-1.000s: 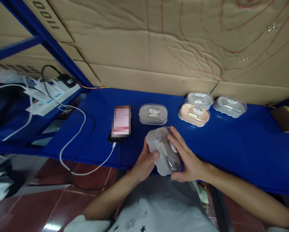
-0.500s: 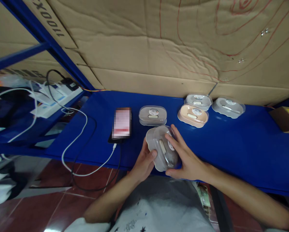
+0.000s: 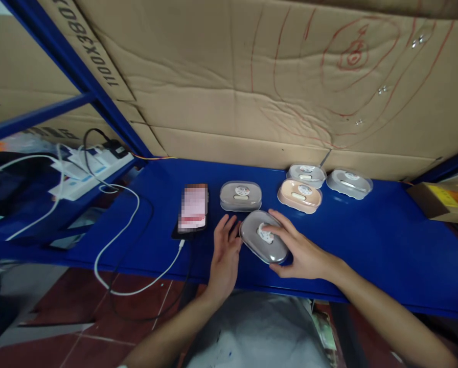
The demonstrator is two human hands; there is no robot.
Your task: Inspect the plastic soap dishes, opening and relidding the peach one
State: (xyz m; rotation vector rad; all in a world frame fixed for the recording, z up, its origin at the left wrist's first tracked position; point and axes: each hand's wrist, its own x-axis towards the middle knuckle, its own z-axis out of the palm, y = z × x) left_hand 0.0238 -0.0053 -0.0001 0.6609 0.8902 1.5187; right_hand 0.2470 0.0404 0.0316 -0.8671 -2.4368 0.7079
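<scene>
My right hand [image 3: 303,253] grips a grey oval plastic box with a clear lid [image 3: 255,239] from its right side. The thumb is at the near edge, and a finger rests on the round white sticker on the lid. The box is slightly tilted, low over the blue table. My left hand [image 3: 226,255] is open beside the box's left edge, fingers stretched forward; whether the fingertips touch it I cannot tell. Just beyond stands another grey lidded box [image 3: 239,197] with a pale tab and a round sticker.
A peach box [image 3: 298,198] and two more grey boxes, one behind it [image 3: 307,174] and one further right [image 3: 349,185], stand near the cardboard wall [image 3: 198,122]. A phone [image 3: 193,207] with a white cable lies left. At the right end is a cardboard carton [image 3: 428,202].
The held box has turned from a steep tilt to nearly flat, lid up. My left hand has let go of it and opened at its left. The camera view has tilted upward slightly.
</scene>
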